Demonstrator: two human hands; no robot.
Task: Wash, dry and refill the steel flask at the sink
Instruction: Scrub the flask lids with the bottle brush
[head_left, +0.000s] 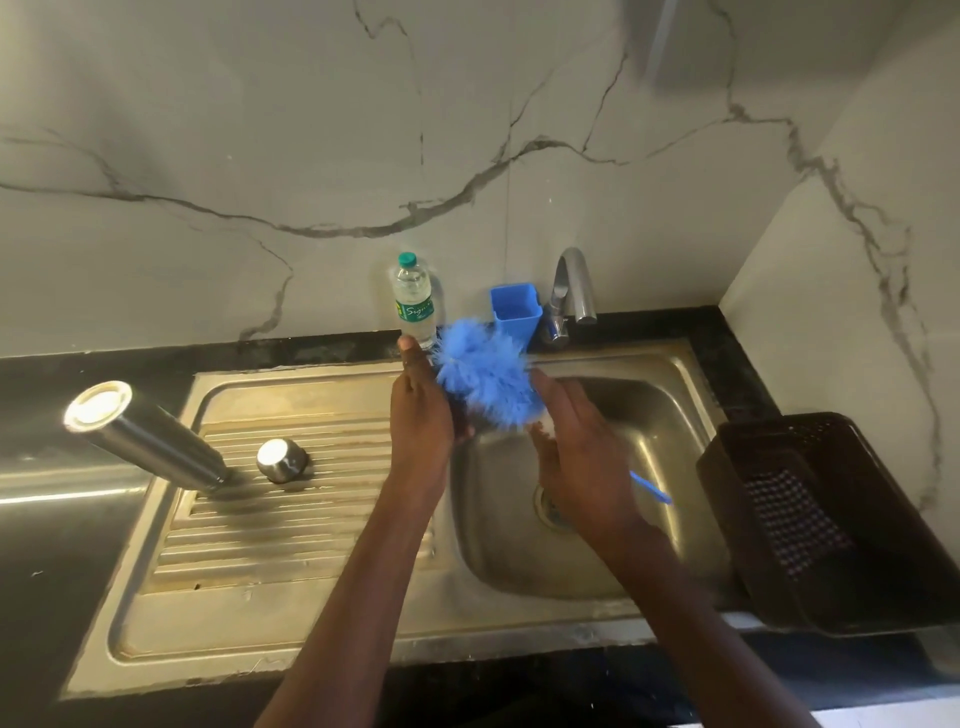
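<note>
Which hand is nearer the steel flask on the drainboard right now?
Left. The left hand is over the drainboard's inner edge, at the blue brush, with the cap between it and the steel flask. The right hand is farther, over the basin.

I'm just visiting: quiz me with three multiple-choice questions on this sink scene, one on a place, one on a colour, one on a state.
1. Where is the steel flask?
A. in the basin
B. on the ribbed drainboard
C. in the dark basket

2. What colour is the bottle brush?
A. blue
B. red
C. yellow

3. The plastic water bottle is:
A. capped
B. uncapped
C. lying flat

Answers: 1 B, it stands inverted on the drainboard; 2 A, its bristles are blue; 3 A, a green cap sits on top.
</note>
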